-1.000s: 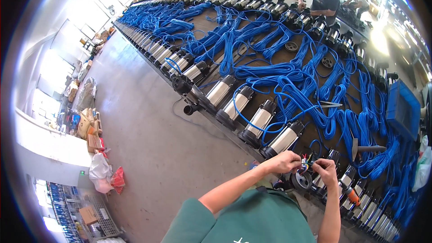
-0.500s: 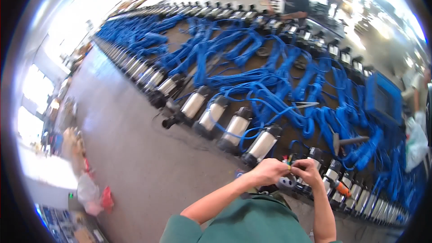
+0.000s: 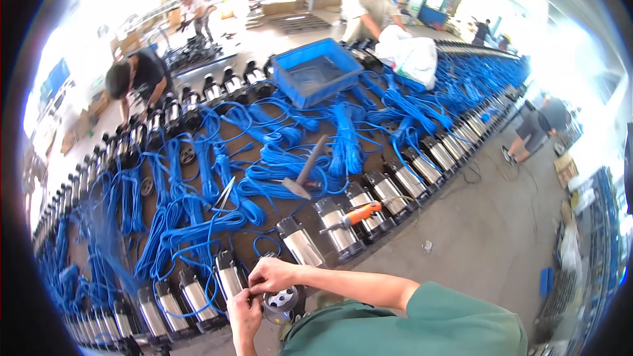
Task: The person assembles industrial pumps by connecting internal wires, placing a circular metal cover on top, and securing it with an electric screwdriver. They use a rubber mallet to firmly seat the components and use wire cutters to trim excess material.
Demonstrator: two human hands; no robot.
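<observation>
My left hand [image 3: 244, 315] and my right hand [image 3: 273, 275] meet at their fingertips in the lower middle. Both are closed in a pinch on thin wires, which are mostly hidden by the fingers now; coloured strands showed there in the earlier view. Just right of my hands sits a grey round pump end [image 3: 282, 298] with dark holes. Beside my left hand leans a silver pump [image 3: 229, 275] with a black cap. Another silver cylinder [image 3: 300, 242] lies past my right hand.
Rows of silver pumps border heaps of coiled blue cable [image 3: 280, 165]. A hammer [image 3: 306, 175], an orange power tool [image 3: 359, 213] and tweezers [image 3: 226, 191] lie nearby. Farther off are a blue crate [image 3: 313, 72], a white bag [image 3: 415, 59] and several people, one in black [image 3: 142, 76].
My view has swung to the right, bringing the crate, the white bag and more people into sight. My hands stay together at the fingertips beside the round pump end.
</observation>
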